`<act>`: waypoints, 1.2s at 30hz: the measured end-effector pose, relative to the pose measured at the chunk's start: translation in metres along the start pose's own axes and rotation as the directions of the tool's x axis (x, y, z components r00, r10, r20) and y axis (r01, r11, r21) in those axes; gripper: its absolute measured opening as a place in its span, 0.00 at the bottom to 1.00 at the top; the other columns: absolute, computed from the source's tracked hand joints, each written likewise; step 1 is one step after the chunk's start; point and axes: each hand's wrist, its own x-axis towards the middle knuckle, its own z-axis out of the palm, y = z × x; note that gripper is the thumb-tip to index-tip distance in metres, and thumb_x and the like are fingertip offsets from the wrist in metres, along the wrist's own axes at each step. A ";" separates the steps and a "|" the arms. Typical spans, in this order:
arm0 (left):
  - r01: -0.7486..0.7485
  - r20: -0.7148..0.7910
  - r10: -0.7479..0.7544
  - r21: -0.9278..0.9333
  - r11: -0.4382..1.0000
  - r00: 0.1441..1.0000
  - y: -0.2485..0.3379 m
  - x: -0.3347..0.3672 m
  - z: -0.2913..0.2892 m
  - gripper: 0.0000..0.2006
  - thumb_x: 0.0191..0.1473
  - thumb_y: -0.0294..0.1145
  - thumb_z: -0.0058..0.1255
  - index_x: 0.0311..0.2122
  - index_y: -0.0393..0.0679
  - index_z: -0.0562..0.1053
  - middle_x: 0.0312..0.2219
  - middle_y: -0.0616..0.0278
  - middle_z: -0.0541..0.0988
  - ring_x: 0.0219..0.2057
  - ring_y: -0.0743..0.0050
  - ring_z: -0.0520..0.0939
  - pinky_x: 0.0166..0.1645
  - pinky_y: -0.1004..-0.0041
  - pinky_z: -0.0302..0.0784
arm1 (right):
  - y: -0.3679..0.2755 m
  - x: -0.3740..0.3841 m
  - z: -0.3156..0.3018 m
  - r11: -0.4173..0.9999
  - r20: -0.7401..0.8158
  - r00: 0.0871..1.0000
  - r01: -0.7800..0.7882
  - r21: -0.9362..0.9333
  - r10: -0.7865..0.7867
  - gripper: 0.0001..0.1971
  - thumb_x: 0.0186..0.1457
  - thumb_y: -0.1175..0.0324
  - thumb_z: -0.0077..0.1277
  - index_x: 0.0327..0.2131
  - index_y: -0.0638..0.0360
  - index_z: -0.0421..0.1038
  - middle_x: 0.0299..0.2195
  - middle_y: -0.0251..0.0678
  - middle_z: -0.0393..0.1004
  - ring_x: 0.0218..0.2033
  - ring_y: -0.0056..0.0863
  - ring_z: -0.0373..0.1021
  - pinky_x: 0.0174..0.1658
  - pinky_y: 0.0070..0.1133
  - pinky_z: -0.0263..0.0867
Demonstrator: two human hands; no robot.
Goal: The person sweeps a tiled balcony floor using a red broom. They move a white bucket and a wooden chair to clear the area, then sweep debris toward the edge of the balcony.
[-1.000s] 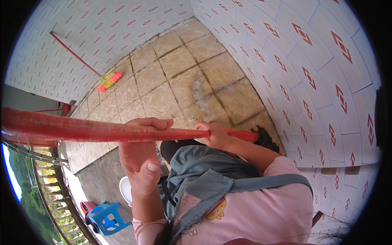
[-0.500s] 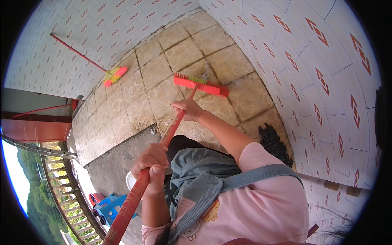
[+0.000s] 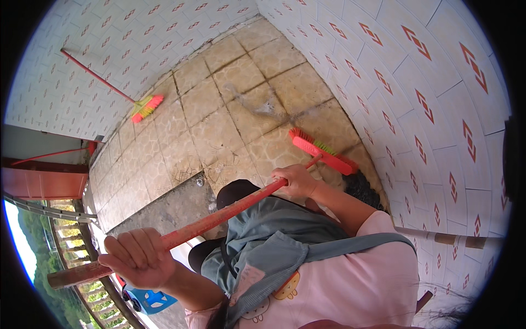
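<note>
The black mop head (image 3: 361,189), as it seems to be, serves here as the landmark. The red long-handled brush (image 3: 230,209) is in the person's two hands; its brush head (image 3: 331,158) is just beside the mop head, on the left and farther side. It cannot be told surely if the bristles press on the floor.

The right hand (image 3: 296,181), near the mop head on its left, has its fingers closed around the lower handle. The left hand (image 3: 139,257), well to the left of the mop head, makes a fist around the handle near its upper end.

The work looks to be in the middle, not finished. Whitish foam (image 3: 268,107) lies on the tiled floor (image 3: 213,123), beyond the mop head and to the left, so probably this part is left to scrub and clear. The dark joints there also look dirty. Which tiles are already done, the view does not show clearly.

Counted: two hands, one brush held, one mop head, one main patch of foam with a fainter streak. There is one second broom (image 3: 147,108), leaning far to the left of the mop head and beyond it, and one blue stool (image 3: 153,300), partly hidden, far left and nearer to the person.
</note>
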 end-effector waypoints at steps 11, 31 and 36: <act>-0.028 0.030 0.021 0.269 0.963 0.999 -0.051 -0.025 0.031 0.20 0.65 0.44 0.32 0.20 0.50 0.54 0.10 0.73 0.52 0.11 0.84 0.50 0.20 0.79 0.52 | 0.099 0.088 0.044 1.000 -0.111 0.993 0.031 0.002 -0.031 0.04 0.40 0.72 0.50 0.24 0.54 0.66 0.17 0.38 0.70 0.21 0.42 0.70 0.23 0.33 0.63; 0.201 -0.061 -0.201 -0.004 0.980 0.978 -0.074 -0.005 0.007 0.19 0.65 0.41 0.32 0.20 0.50 0.55 0.10 0.75 0.52 0.10 0.86 0.50 0.15 0.81 0.53 | 0.060 -0.049 -0.013 0.937 -0.221 0.945 -0.286 -0.203 0.240 0.04 0.42 0.73 0.50 0.26 0.56 0.68 0.19 0.38 0.71 0.24 0.39 0.71 0.26 0.33 0.64; 0.171 -0.019 -0.170 0.116 0.978 0.985 -0.082 -0.015 0.009 0.19 0.63 0.42 0.36 0.20 0.49 0.55 0.11 0.72 0.56 0.12 0.81 0.55 0.22 0.75 0.61 | 0.124 0.006 0.002 0.961 -0.268 0.953 -0.198 -0.195 0.142 0.06 0.41 0.72 0.52 0.26 0.56 0.68 0.17 0.38 0.69 0.22 0.39 0.70 0.25 0.32 0.63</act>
